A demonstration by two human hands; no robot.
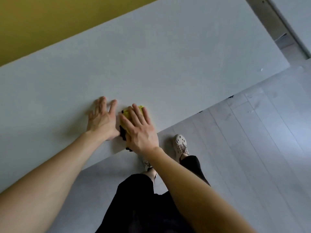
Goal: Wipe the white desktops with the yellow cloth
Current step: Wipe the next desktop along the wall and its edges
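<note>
The right hand is pressing flat on the yellow cloth, fingers straight and spread, near the front edge of the white desk. The left hand is lying open, palm down, just beside it on the bare top. Wiping well is probably calling for even pressure and overlapping strokes. The desk is running along a yellow wall. 1 more white surface is showing beyond a gap, and pale floor planks are lying below.

No readable text, labels or numbers anywhere.
</note>
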